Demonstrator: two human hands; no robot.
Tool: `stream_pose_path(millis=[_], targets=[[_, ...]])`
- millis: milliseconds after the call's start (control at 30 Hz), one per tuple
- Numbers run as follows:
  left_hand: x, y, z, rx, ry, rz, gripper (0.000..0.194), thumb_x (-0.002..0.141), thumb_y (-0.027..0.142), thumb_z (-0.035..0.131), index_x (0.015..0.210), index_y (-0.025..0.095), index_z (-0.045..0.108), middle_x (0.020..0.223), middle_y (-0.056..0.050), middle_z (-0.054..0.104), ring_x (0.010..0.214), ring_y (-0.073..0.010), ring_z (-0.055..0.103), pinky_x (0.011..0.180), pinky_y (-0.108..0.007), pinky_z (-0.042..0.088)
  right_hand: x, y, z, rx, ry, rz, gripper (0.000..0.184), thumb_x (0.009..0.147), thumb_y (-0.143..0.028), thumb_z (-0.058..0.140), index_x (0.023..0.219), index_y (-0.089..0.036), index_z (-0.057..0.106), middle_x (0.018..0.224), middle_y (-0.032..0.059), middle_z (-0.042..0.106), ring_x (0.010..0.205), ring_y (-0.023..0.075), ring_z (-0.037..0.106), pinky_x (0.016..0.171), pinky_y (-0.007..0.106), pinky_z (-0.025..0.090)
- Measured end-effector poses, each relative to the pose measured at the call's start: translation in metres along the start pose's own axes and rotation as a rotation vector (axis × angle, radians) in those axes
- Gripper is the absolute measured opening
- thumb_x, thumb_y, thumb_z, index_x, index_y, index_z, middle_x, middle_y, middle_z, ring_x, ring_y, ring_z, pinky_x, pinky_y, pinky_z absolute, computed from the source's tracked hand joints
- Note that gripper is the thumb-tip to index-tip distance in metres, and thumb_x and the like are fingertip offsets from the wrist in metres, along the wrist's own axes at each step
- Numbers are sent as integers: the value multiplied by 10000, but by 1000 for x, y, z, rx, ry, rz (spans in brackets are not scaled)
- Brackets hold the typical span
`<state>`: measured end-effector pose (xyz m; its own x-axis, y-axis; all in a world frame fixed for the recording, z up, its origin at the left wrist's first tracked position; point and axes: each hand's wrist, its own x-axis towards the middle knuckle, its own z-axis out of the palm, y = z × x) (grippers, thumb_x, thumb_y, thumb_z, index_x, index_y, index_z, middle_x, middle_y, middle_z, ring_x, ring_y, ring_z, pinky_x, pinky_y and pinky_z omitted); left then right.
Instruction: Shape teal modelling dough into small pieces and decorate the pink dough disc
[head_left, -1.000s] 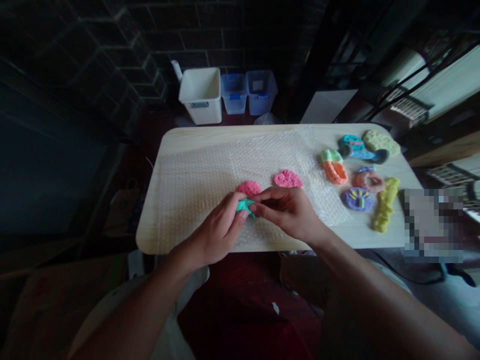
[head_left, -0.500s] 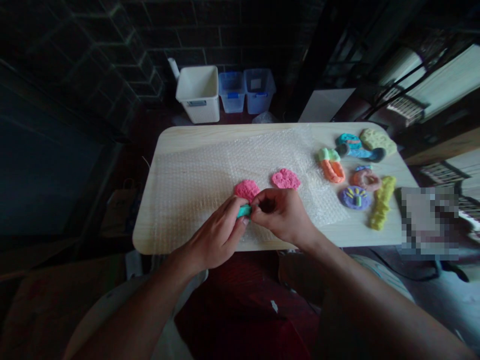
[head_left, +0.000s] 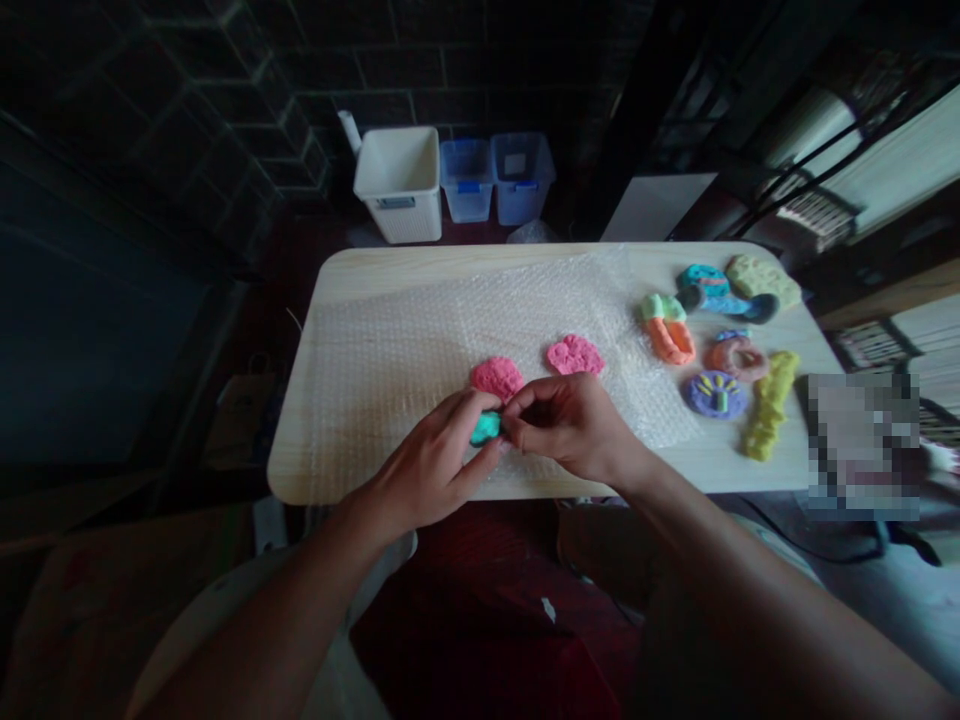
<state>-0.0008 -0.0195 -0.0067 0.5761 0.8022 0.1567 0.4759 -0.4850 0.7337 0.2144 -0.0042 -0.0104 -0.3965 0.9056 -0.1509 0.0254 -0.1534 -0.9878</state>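
Note:
Between my two hands is a small lump of teal modelling clay [head_left: 485,428]. My left hand [head_left: 442,455] has it between thumb and fingers. My right hand [head_left: 566,425] pinches at its right end with thumb and forefinger, which cover that side of the lump. Just beyond the fingers lies a bumpy pink clay piece [head_left: 496,376], partly hidden by my hands. A second pink clay piece [head_left: 575,355] rests farther right, behind my right hand. Both pink pieces lie on bubble wrap [head_left: 390,370].
The bubble wrap covers much of the pale wooden table [head_left: 360,265]. At the right stand several shaped clay pieces, among them an orange and green one [head_left: 670,340], a purple disc [head_left: 705,398] and a yellow strip [head_left: 770,405]. Beyond the table are a white bin [head_left: 401,215] and two clear tubs [head_left: 523,205].
The teal clay has been turned and squeezed from a flat strip look into a rounder lump. My left thumb has opened a little away from it. The camera has shifted slightly.

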Motion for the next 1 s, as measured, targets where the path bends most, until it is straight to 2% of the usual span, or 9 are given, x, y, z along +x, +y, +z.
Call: stream_pose_path(millis=[67, 167, 433, 533, 600, 700, 800, 1000], targets=[[0, 0, 1, 26, -7, 14, 163, 1035, 198, 539, 1197, 191, 554, 1117, -86, 662, 1065, -241, 663, 943, -368, 525, 0, 0, 1, -45, 31, -30, 75, 714, -169, 812, 776, -150, 774, 683, -6, 686, 598, 98, 532, 552, 239, 408], [1, 0, 0, 18, 2, 14, 144, 1057, 207, 532, 1199, 197, 553, 1127, -80, 656, 1062, -228, 659, 935, -353, 525, 1, -2, 3, 5, 46, -41, 49, 701, -167, 783, 734, -154, 749, 641, -22, 658, 564, 89, 514, 537, 238, 410], [6, -1, -1, 27, 110, -37, 98, 1062, 235, 544, 1132, 205, 606, 1067, -59, 691, 991, -207, 668, 885, -340, 520, 2, -7, 8, 131, 119, -70, 79, 693, -143, 819, 723, -162, 749, 586, -28, 663, 500, 83, 525, 485, 225, 416], [7, -13, -10, 100, 203, -148, 109, 1052, 286, 556, 1018, 208, 624, 947, -37, 687, 883, -207, 657, 820, -348, 511, 1, -11, 0, 267, 113, -50, 94, 739, -183, 835, 715, -176, 745, 569, -18, 670, 477, 95, 546, 478, 237, 432], [6, -24, -19, 187, 286, -220, 124, 1039, 300, 563, 977, 212, 625, 912, -35, 675, 873, -221, 650, 808, -361, 505, 2, -14, -8, 351, 154, -57, 126, 771, -239, 855, 724, -187, 751, 591, -14, 675, 493, 99, 556, 480, 241, 431], [3, -41, -27, 311, 355, -255, 99, 1018, 290, 583, 1009, 206, 635, 993, -65, 666, 962, -251, 652, 881, -394, 521, 7, -12, -20, 435, 226, -39, 175, 767, -269, 896, 908, -202, 817, 690, -11, 701, 594, 105, 596, 539, 239, 456], [1, -49, -25, 373, 319, -243, 141, 1027, 291, 586, 1089, 189, 660, 1096, -97, 634, 1046, -269, 641, 972, -433, 533, 12, -6, -29, 431, 241, -15, 284, 760, -318, 928, 1002, -194, 843, 753, 5, 711, 672, 113, 602, 602, 250, 477], [-3, -54, -16, 372, 197, -252, 267, 990, 253, 655, 1243, 188, 706, 1217, -120, 555, 1173, -306, 595, 1086, -516, 516, 14, -2, -33, 367, 261, 8, 305, 712, -425, 988, 801, -190, 815, 722, 15, 712, 597, 114, 583, 539, 266, 470]])
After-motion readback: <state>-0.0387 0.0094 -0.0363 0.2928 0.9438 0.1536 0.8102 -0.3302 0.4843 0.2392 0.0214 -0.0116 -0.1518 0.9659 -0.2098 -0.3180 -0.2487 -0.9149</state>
